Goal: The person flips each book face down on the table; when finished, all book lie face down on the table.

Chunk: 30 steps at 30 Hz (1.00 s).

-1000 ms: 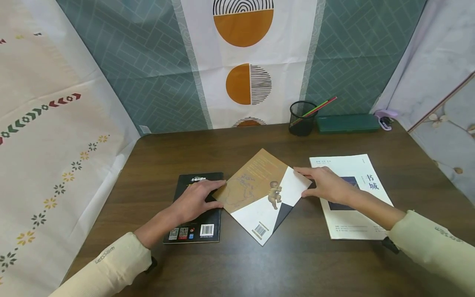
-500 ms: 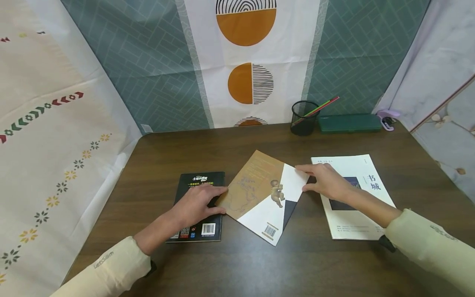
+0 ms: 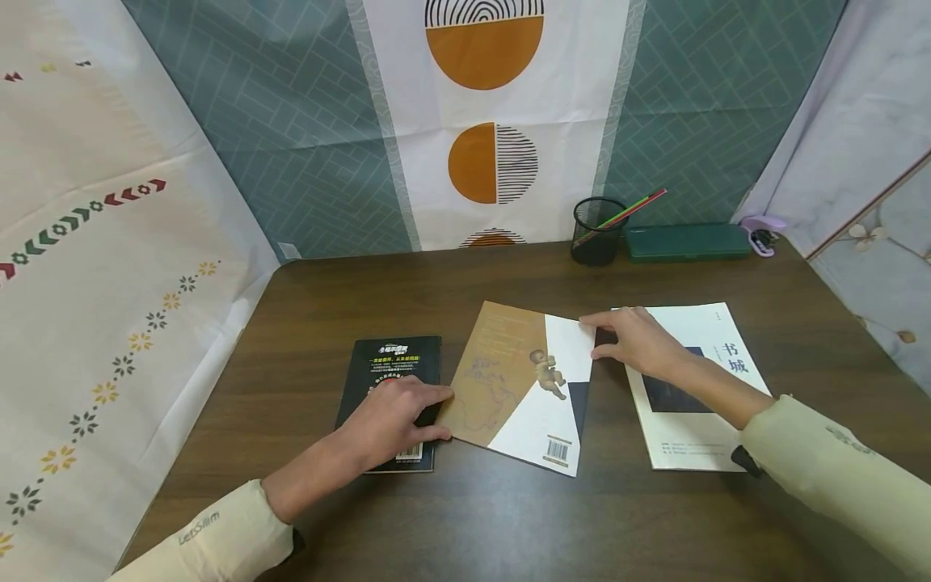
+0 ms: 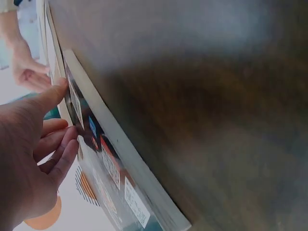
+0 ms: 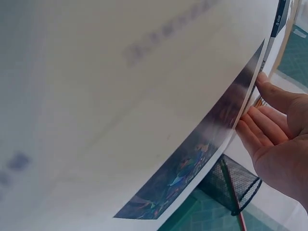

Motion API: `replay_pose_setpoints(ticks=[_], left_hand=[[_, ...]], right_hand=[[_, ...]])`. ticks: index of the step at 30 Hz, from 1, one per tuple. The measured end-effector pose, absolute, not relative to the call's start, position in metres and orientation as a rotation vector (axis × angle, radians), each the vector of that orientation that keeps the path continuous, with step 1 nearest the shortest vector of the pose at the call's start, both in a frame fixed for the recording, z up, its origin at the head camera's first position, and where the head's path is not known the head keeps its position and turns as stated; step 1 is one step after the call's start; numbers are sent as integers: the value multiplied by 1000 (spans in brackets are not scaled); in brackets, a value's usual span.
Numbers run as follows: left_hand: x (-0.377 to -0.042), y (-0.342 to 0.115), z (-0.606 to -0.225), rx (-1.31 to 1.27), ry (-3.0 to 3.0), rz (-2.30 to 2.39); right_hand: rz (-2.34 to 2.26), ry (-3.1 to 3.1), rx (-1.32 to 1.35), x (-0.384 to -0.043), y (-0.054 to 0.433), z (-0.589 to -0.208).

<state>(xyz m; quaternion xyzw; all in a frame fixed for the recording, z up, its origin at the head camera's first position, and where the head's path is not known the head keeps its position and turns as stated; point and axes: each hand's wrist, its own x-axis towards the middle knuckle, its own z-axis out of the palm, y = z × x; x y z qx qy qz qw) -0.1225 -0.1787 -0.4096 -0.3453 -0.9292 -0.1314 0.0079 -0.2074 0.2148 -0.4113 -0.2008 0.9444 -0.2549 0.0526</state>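
Our left hand (image 3: 396,416) and right hand (image 3: 642,343), fingers apart, touch a rectangular tan-and-white paper book (image 3: 509,388); uneven pushing could skew it.

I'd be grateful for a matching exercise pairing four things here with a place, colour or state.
1. Black book
2. Tan-and-white book
3. Mesh cup
4. Oblong case

A. Holds red and green sticks
B. Touched by the left hand and right hand
C. Dark green in colour
D. Partly hidden by the left hand

Pairs: 1-D, 2-B, 3-A, 4-C.
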Motion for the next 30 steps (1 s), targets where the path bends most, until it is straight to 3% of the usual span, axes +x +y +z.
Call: replay_pose_setpoints(ticks=[30], left_hand=[[-95,-176,-417,-1183,-2807,-336]], right_hand=[[-738,2760,-725,-232,202,-406]])
